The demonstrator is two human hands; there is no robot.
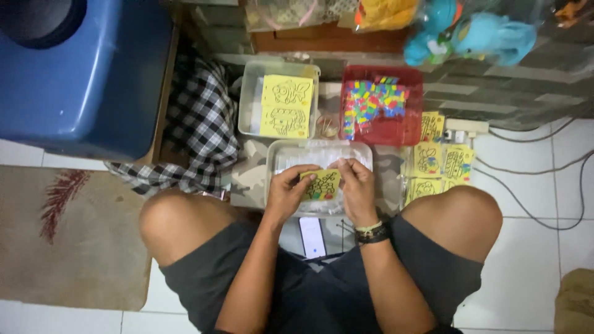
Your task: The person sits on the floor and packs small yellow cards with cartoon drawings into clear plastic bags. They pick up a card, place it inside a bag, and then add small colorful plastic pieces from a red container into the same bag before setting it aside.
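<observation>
A small yellow card with a black-outlined cartoon picture, partly filled with colour, is held by both hands over a clear rectangular plastic tray on the floor, between the person's bent knees. The left hand pinches the card's edge at 9 o'clock, thumb on top; the right hand grips the edge at 3 o'clock, fingertips curled onto its upper corner, so both hands are closed on it. The card looks thin, light and slightly bendy, so it is best held by its edges, since pressure on the face could smudge the picture or crease it.

At 12 o'clock from the tray sits a red plastic basket of small multicoloured packets, and at 11 o'clock a clear tub holding two more yellow picture cards. Loose yellow cards lie at 3 o'clock. A white phone rests at 6 o'clock, near the lap.
</observation>
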